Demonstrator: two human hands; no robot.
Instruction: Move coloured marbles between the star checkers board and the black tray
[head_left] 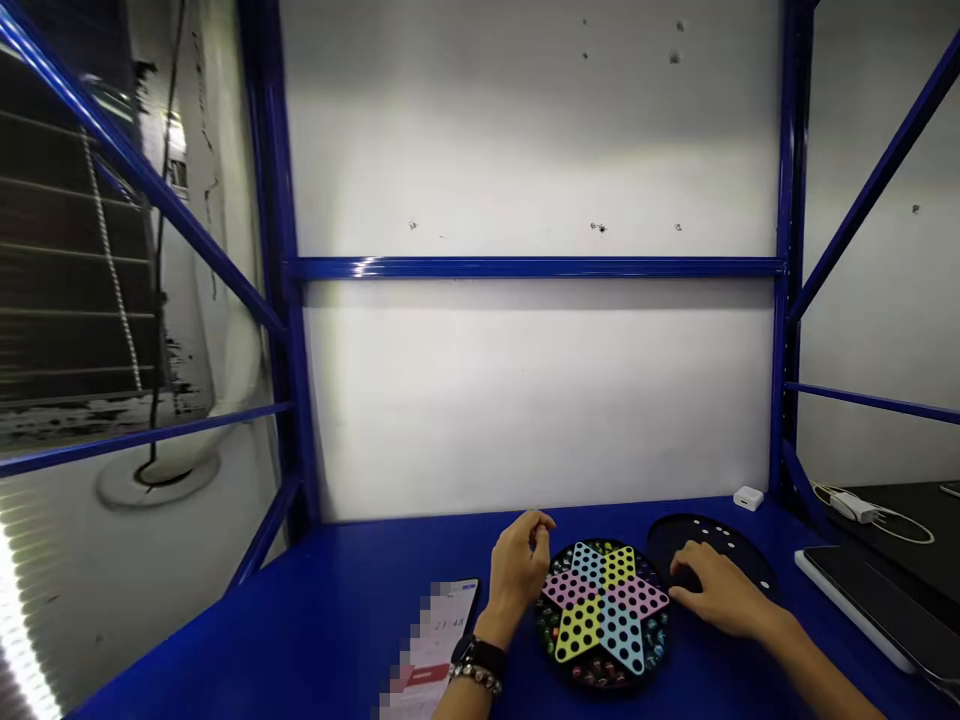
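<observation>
A round black Chinese checkers board [604, 610] lies on the blue tabletop, with a star of blue, yellow and pink points full of dark holes. Coloured marbles [600, 672] sit in the trough around the star. My left hand [519, 562] hovers at the board's upper left edge, fingers curled in, nothing visible in them; its wrist carries a black watch and a beaded bracelet. Between the board and a round black lid [750, 552], my right hand [712, 588] is bent downward, thumb and index finger apart, with no object visible between them. Small white spots dot the lid.
A phone [442, 630] with a lit screen lies left of my left wrist. A white charging case [748, 498] stands at the back right. Further right are a flat black-and-white device [877, 600] and a white charger [853, 507] with its cable. Blue rack posts frame the tabletop.
</observation>
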